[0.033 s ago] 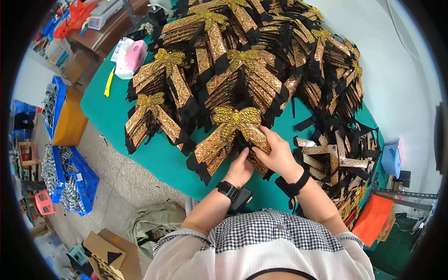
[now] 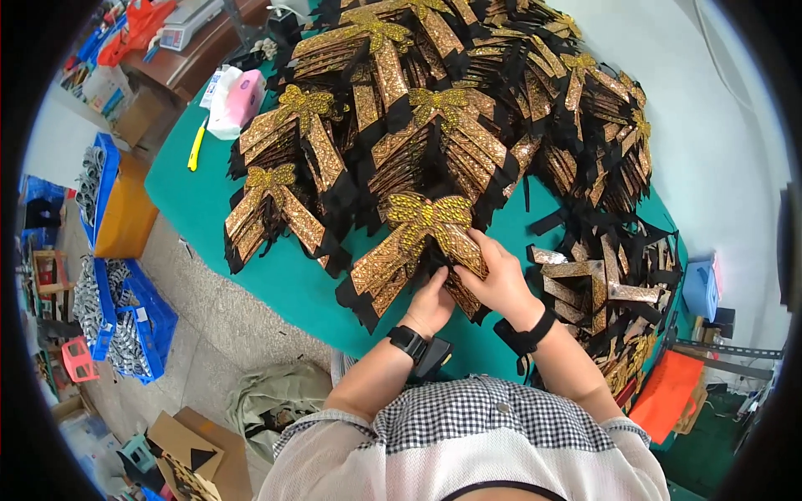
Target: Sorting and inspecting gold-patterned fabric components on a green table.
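Across the green bench (image 2: 200,209), seen from the head: bow (image 2: 428,215) just ahead of both hands, broad left to right, tails (image 2: 380,260) splayed bodyward; right hand (image 2: 499,280) nearer, grip clamped on the right tail (image 2: 459,247); left hand (image 2: 430,307) between tails, fingers hidden, closure impossible to tell.

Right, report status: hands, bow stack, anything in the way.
Right hand gripping front bow stack, right side; left hand at its near side. Gold bow uppermost, tails spread. Other stacks crowd behind, none covering it.
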Available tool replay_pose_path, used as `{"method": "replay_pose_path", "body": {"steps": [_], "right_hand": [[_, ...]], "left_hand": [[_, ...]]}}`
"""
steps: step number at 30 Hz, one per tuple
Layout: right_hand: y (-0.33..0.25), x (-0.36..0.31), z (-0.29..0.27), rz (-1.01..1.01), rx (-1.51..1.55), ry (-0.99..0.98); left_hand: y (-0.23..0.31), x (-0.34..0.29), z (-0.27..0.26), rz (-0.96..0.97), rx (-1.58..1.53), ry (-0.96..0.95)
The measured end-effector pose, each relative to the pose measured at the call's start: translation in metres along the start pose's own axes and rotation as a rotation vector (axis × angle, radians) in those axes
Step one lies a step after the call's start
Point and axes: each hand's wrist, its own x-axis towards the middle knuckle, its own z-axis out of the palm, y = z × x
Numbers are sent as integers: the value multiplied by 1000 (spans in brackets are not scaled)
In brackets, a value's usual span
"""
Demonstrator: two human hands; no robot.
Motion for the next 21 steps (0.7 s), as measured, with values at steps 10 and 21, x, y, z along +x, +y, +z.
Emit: {"method": "replay_pose_path", "body": {"steps": [10, 21], "right_hand": [[-15, -40, -8, -67, 7, 111], [-55, -8, -92, -10, 89, 373]], "left_hand": [[1, -48, 14, -68, 83, 54], [46, -34, 150, 69, 381, -91]]}}
